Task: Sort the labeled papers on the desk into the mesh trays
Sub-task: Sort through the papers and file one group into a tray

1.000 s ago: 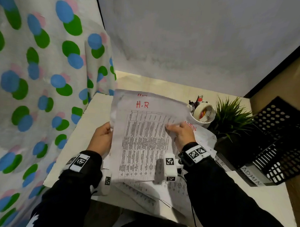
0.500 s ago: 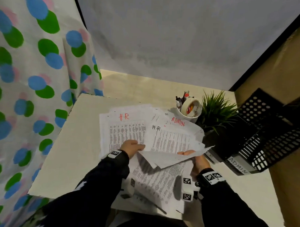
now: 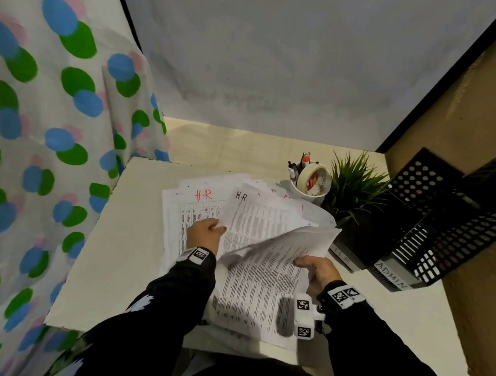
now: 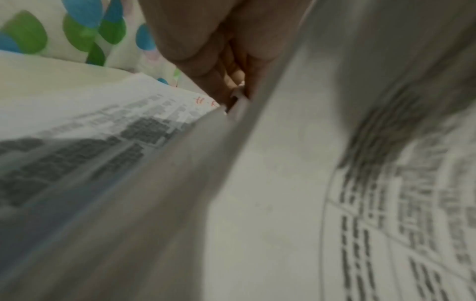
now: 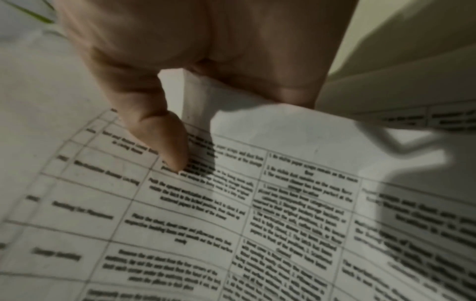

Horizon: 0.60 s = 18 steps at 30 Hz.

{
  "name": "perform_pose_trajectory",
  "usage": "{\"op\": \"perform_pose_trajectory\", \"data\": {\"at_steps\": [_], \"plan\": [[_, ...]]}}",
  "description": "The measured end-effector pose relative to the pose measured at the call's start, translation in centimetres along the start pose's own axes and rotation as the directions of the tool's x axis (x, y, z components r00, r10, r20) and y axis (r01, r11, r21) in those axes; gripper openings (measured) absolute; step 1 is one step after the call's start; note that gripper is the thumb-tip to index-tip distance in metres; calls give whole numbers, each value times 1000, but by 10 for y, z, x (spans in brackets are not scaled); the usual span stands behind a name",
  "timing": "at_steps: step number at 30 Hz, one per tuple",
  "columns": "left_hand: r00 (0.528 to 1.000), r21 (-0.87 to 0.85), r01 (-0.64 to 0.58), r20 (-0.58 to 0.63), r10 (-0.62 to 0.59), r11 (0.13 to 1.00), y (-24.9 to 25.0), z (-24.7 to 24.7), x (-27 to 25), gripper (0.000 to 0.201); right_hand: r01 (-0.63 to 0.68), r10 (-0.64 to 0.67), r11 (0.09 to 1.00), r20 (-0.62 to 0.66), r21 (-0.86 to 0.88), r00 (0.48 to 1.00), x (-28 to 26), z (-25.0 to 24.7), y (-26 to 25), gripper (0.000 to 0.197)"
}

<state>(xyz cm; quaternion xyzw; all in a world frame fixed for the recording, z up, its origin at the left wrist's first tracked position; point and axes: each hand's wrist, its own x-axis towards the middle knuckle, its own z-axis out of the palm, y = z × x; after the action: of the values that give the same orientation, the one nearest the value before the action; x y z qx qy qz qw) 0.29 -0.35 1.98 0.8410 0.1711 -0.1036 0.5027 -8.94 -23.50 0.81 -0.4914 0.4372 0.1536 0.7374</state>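
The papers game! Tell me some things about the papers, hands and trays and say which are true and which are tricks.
1. The right hand holds a bent sheet lifted off the pile. True.
2. The left hand is up in the air, away from the papers. False: it pinches the edge of a sheet marked H.R in black.
3. A sheet on the left says H.R in red. True.
4. One tray has an ADMIN label. True.
5. The plant stands left of the papers. False: it stands right of them, beside the cup of pens.
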Motion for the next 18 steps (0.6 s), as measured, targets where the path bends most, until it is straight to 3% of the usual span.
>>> {"op": "perform_pose_trajectory", "data": {"at_steps": [4, 7, 11, 14, 17, 18], "plan": [[998, -67, -61, 5, 61, 996, -12, -16, -4, 24, 90, -91, 995, 27, 39, 995, -4, 15, 0, 58], [995, -285, -23, 86, 49, 958, -22, -21, -11, 33, 126, -126, 992, -10, -17, 992, -3, 20, 1, 41], [990, -360, 60, 138, -11, 931, -23, -24, -18, 39, 142, -148, 987, -81, -71, 986, 2, 20, 0, 36], [972, -416, 149, 229, -54, 897, -19, -22, -18, 33, 176, -177, 984, -121, -18, 977, 10, 22, 1, 43], [962, -398, 170, 266, -64, 902, -18, -20, -16, 19, 183, -184, 983, -167, -23, 968, 2, 26, -5, 28], [959, -401, 179, 276, -67, 898, -18, -19, -14, 19, 198, -195, 980, -183, -4, 963, -2, 26, -7, 33]]}}
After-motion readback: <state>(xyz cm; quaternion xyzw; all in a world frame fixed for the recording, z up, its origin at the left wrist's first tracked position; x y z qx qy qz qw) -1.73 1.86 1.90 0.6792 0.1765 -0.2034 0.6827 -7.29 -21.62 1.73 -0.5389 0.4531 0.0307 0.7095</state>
